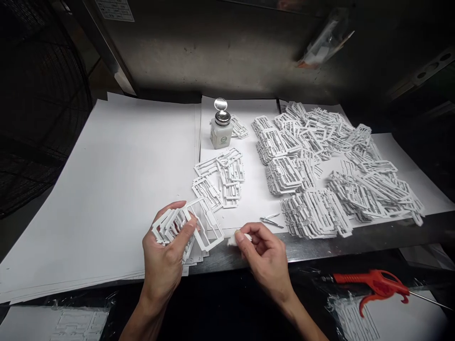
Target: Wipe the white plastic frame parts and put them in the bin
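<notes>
My left hand [167, 251] is closed round a bundle of thin white plastic frames [167, 227]. One white frame [213, 227] sticks out of the bundle to the right, tilted, with my thumb pressing on its near side. My right hand [265, 248] pinches a small white wad [233, 239], which looks like cloth or cotton, between thumb and fingers. The wad is close to the protruding frame, with a small gap between them. Beyond my hands, several loose white frames [208, 192] lie overlapping on white paper. A pair of metal tweezers [272, 221] rests right of them.
A pump bottle [221, 132] with its metal lid raised stands at the back. Stacked and heaped white frames [313, 213] cover the right side. White paper sheets [142, 166] spread over the left. A red air gun [377, 284] lies at lower right, near plastic-wrapped sheets [355, 315].
</notes>
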Motion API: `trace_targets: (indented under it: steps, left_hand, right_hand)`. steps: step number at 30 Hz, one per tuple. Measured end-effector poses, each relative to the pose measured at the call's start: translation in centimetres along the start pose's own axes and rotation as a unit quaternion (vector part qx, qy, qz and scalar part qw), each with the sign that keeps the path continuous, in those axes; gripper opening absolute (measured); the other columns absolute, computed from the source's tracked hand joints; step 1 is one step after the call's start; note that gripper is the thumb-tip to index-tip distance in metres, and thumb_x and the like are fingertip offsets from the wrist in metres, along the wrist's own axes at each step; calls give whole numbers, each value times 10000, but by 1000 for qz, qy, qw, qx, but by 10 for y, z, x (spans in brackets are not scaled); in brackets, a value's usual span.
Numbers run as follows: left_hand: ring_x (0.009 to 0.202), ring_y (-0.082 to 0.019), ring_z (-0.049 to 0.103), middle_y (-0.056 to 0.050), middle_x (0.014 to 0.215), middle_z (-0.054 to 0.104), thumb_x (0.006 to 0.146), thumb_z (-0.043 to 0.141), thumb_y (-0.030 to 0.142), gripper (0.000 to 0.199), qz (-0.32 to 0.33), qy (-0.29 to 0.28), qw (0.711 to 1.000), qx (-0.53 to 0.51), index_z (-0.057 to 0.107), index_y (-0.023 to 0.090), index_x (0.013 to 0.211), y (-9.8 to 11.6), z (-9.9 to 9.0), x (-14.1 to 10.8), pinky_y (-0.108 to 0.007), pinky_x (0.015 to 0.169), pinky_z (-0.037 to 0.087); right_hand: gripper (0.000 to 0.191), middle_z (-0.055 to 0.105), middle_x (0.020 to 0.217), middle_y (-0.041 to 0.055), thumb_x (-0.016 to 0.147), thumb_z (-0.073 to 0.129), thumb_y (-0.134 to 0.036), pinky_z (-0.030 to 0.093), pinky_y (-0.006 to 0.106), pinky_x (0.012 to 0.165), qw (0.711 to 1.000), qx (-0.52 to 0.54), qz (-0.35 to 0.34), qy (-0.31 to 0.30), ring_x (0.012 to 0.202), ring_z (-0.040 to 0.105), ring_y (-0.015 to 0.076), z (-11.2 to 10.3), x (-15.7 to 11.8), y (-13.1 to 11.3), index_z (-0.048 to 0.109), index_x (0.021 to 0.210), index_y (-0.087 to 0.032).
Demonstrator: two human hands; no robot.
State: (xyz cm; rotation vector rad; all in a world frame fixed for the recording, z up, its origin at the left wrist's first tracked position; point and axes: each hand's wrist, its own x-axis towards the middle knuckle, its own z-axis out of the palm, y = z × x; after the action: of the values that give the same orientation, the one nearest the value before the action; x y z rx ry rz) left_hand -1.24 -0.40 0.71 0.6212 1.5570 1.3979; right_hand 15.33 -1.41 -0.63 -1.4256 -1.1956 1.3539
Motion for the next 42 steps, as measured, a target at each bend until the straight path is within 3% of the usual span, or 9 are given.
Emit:
trace_targets:
  steps: [5, 12, 15, 19, 22, 26, 30, 37, 42]
  left_hand:
    - [627, -147, 565, -10, 699, 624, 689, 697, 246, 437, 6, -23, 1000, 10, 567, 189, 1102, -1, -2, 1, -247, 605, 463]
    - [635, -139, 567, -3, 714, 618, 681, 710, 228, 423, -25, -34, 999, -30, 567, 191, 1077, 3, -1, 1, -232, 579, 472]
    - [683, -137, 583, -7, 787, 625, 684, 709, 235, 405, -40, -28, 997, -65, 575, 185, 1064, 2, 1, 2, -244, 636, 487]
    - [793, -157, 613, -26, 887, 651, 678, 718, 243, 474, -68, -43, 994, -75, 553, 199, 1121, 0, 4, 3, -274, 749, 485]
    - [865, -199, 625, -75, 943, 673, 691, 694, 255, 449, -118, -67, 986, -101, 576, 156, 1113, -1, 2, 4, -283, 749, 501]
    - [798, -209, 645, -143, 1002, 675, 749, 544, 315, 357, -238, -121, 935, -235, 659, 79, 991, -2, -8, 10, -302, 691, 538]
    - [743, -218, 655, -162, 956, 688, 718, 504, 291, 374, -267, -146, 904, -301, 680, 51, 945, -4, -14, 15, -315, 663, 551]
    - [770, -232, 655, -143, 990, 681, 736, 485, 282, 382, -269, -164, 901, -299, 665, 69, 996, -6, -13, 13, -333, 682, 550]
    - [794, -249, 658, -120, 925, 698, 722, 511, 243, 322, -278, -144, 906, -285, 676, 88, 951, -6, -10, 12, -349, 671, 557]
  right_hand:
    - [233, 464, 651, -11, 875, 586, -373, 300, 181, 470, 988, 30, 66, -139, 529, 371, 81, 8, 2, -3, 598, 899, -141]
    - [248, 432, 605, -23, 918, 528, -381, 263, 194, 462, 988, 20, 40, -149, 505, 326, 80, 12, 3, -7, 592, 843, -153]
    - [191, 457, 618, -14, 930, 512, -318, 272, 206, 467, 988, -93, -56, -111, 502, 351, 89, 11, 4, -10, 593, 861, -160]
    - [180, 498, 700, 38, 939, 453, -213, 312, 248, 541, 894, -352, -256, -101, 570, 433, 131, 13, 4, -17, 613, 899, -142]
    - [220, 504, 713, 50, 960, 416, -234, 332, 259, 547, 848, -410, -290, -168, 584, 460, 151, 14, 0, -27, 613, 917, -145]
    - [151, 543, 763, 29, 934, 507, -264, 390, 235, 572, 910, -251, -243, -226, 610, 490, 136, 8, -5, -36, 575, 1031, -170]
    - [106, 571, 786, 4, 891, 586, -237, 400, 220, 547, 958, -176, -191, -119, 582, 482, 115, -1, 0, -34, 588, 991, -203]
    - [166, 585, 761, 15, 856, 632, -302, 437, 223, 556, 989, -100, -105, -25, 606, 501, 128, -6, 26, -35, 622, 962, -174]
    - [153, 605, 886, 33, 865, 615, -274, 467, 221, 594, 983, -93, -154, -43, 679, 549, 133, 13, 44, -49, 614, 975, -168]
